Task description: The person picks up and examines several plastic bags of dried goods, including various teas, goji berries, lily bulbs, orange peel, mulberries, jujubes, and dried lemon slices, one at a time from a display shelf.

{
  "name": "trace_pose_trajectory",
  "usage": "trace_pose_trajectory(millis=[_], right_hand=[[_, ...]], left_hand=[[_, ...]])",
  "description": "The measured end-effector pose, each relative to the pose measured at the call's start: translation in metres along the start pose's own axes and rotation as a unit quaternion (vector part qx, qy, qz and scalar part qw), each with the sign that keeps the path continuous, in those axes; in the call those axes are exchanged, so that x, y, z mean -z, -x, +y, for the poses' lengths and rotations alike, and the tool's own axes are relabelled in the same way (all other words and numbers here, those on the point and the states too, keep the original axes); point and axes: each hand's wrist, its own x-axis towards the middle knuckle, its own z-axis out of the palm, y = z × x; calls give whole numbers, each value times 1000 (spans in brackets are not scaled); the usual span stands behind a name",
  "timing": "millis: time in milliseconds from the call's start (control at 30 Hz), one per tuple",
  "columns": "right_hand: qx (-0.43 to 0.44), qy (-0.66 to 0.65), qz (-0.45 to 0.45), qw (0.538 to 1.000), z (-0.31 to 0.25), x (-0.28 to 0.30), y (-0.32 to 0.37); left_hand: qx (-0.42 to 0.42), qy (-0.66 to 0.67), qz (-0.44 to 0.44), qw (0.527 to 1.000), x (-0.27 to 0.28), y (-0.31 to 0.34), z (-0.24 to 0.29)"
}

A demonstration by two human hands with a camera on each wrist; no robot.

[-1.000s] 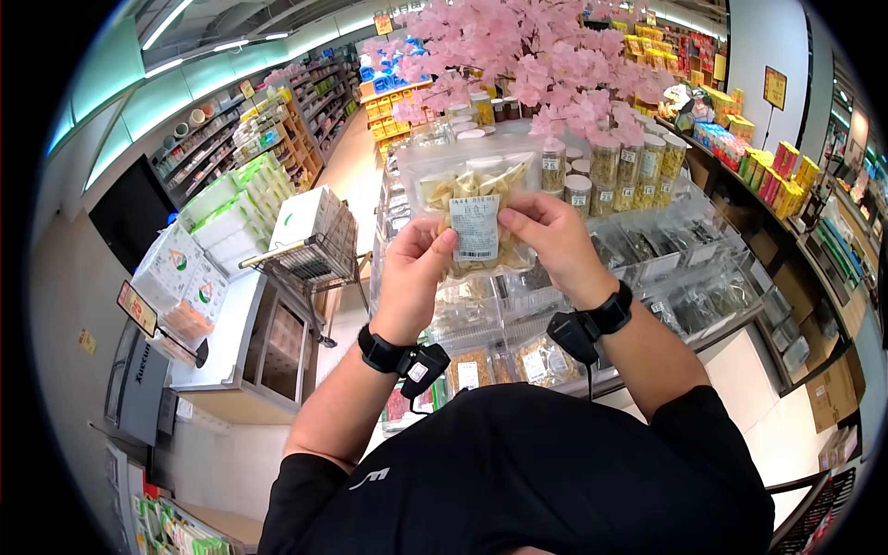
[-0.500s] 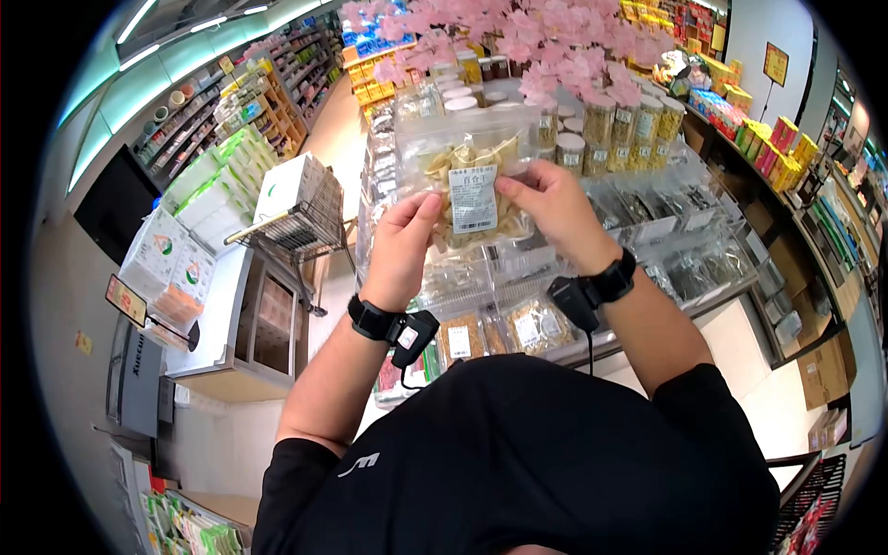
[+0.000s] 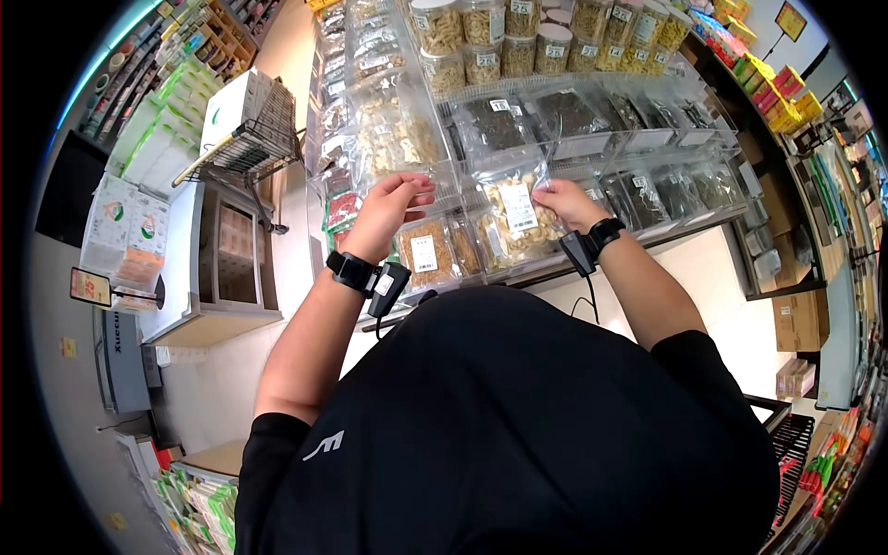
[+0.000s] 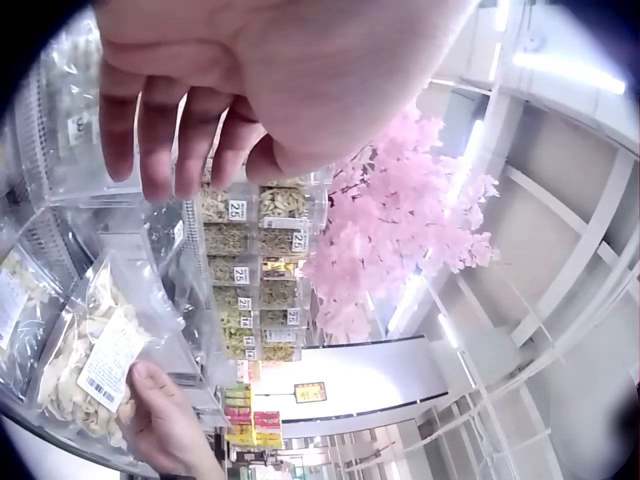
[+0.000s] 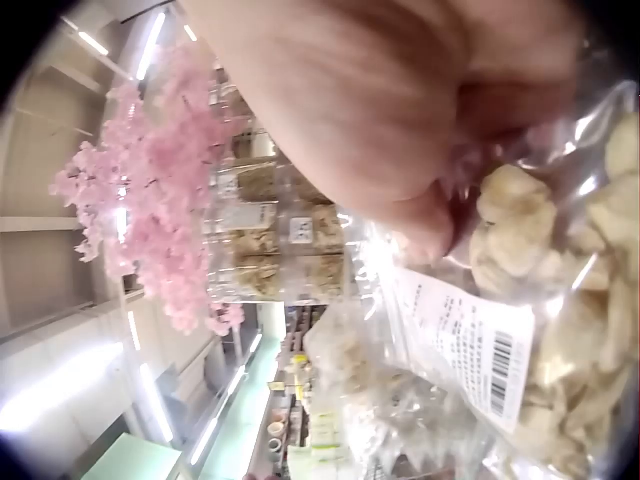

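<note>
My right hand point(image 3: 570, 205) pinches the right edge of a clear bag of dried lily bulbs point(image 3: 535, 233) with a white barcode label. The bag is low over the front row of the display; in the right wrist view its pale pieces point(image 5: 590, 340) show close up under the thumb. My left hand point(image 3: 393, 211) is off the bag, to its left, holding nothing. Its fingers hang loosely bent in the left wrist view. Below that hand lies a bag of brown grains point(image 3: 427, 254) with a white label.
Clear display bins hold bags of dark dried goods point(image 3: 499, 125) behind the hands. Lidded jars point(image 3: 553, 48) stand stacked at the back. A loaded shopping cart point(image 3: 245, 139) is at the left, near a white-topped counter point(image 3: 176, 250). Pink blossoms point(image 4: 400, 220) hang above.
Both hands held the bag up in front of me before. The bag has come down toward the front bins in the right hand, and the left hand has let go. The view has tilted down.
</note>
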Motion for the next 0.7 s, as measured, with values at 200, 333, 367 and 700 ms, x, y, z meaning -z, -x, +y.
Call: trace_pose_trajectory(millis=[200, 333, 367, 700], right_hand=[[-158, 98, -5, 983, 64, 7, -22], [-196, 224, -34, 954, 95, 1, -50], [-199, 221, -37, 954, 100, -3, -55], [35, 312, 141, 939, 103, -24, -49]], left_hand=[[39, 10, -10, 999, 8, 1, -24], [58, 16, -3, 998, 15, 4, -31], [63, 16, -2, 998, 17, 5, -33], [79, 33, 24, 996, 27, 0, -45]])
